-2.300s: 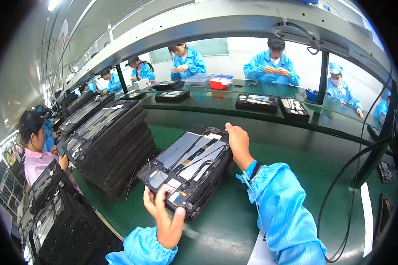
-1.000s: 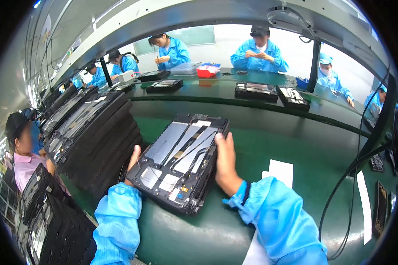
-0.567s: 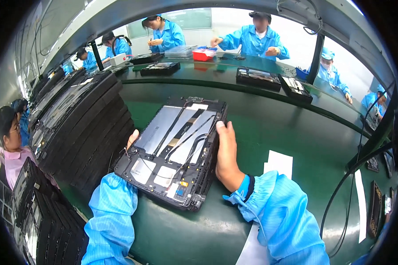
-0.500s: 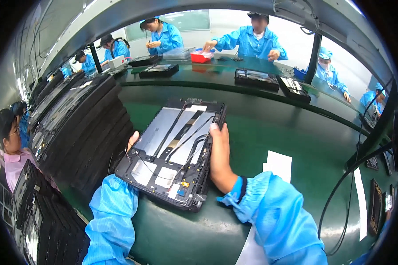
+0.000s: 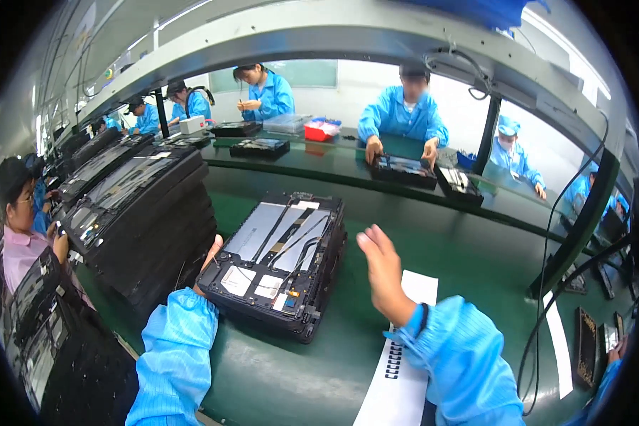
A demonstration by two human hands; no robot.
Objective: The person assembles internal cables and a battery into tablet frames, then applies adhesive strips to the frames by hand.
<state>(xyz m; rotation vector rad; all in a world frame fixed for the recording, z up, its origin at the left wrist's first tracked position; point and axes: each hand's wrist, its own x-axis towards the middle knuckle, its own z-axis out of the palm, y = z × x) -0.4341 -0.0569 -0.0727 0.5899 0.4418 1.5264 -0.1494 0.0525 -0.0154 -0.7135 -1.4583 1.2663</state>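
Observation:
A stack of black tablet assemblies (image 5: 277, 259) lies slightly turned on the green workbench in front of me. Its top unit shows silver panels, dark ribbon cables, thin wires and two white labels. Against the stack's left side rests my left hand (image 5: 210, 261), its visible fingers stretched along the edge and the others hidden. My right hand (image 5: 383, 273) is off the stack to the right, raised over the bench, open with nothing in it. Beneath its wrist lies a white paper sheet (image 5: 380, 383) bearing a row of small black pieces or marks.
Tall stacks of similar black units (image 5: 145, 220) stand at my left, with more at the lower left (image 5: 46, 341). A black cable (image 5: 529, 341) hangs at the right near a dark post (image 5: 582, 220). Co-workers in blue (image 5: 405, 117) sit across a raised ledge (image 5: 319, 163).
My right hand has let go of the stack and moved right. The stack sits a little further left, with my left hand still beside it. The co-worker opposite now has both hands on a black unit.

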